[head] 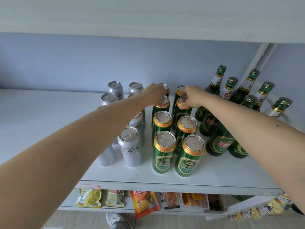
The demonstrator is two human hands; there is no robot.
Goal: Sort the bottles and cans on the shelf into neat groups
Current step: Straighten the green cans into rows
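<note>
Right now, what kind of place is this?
Probably a small shop or stockroom. A white shelf carries green cans, silver cans and green bottles in multiples, and snack packets sit on the shelf below.

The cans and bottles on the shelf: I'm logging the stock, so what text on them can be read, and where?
"WHEAT", partly cut off, on the front silver can.
Green cans: Chinese print on gold rim and label, too blurred to quote.
Green bottles: red label band, unreadable.
Snack packets below the shelf: blurred.
</note>
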